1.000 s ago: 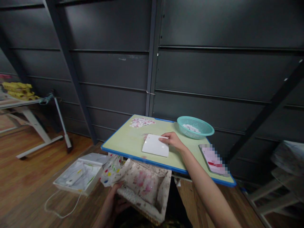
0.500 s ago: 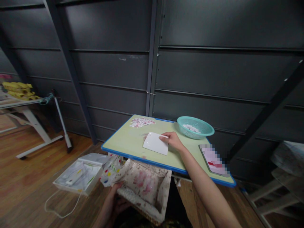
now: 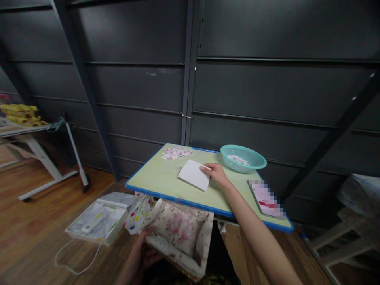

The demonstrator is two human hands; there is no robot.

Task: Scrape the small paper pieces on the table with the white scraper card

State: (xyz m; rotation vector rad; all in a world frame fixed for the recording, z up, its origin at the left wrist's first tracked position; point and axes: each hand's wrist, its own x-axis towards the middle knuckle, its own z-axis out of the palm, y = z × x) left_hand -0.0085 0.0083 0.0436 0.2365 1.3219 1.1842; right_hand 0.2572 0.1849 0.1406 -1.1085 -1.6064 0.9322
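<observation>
My right hand [image 3: 216, 174] pinches the right edge of a thin white card [image 3: 193, 174], thumb on top. The card is held over the middle of a pale yellow folding table [image 3: 154, 174] with blue edging. Below the table's front edge, my left hand [image 3: 145, 241] grips the left rim of a fabric-lined basket [image 3: 181, 229], tilted at my lap; some fingers are hidden behind it. Pink flower print shows on its lining. Small white and pink pieces [image 3: 175, 153] lie spread at the table's back left. A turquoise plastic basin [image 3: 243, 159] at the back right holds similar white pieces.
A phone-like flat slab [image 3: 266, 200], partly pixelated, lies at the table's right. On the floor to the left is an open white box [image 3: 97, 221] with a cord. A dark panelled wall [image 3: 142, 87] stands behind; another table [image 3: 29, 130] carries yellow items.
The white card has tilted slightly in my right hand, its front edge rising and its glossy reflections gone. My left hand and the basket look unchanged; the view shifts slightly.
</observation>
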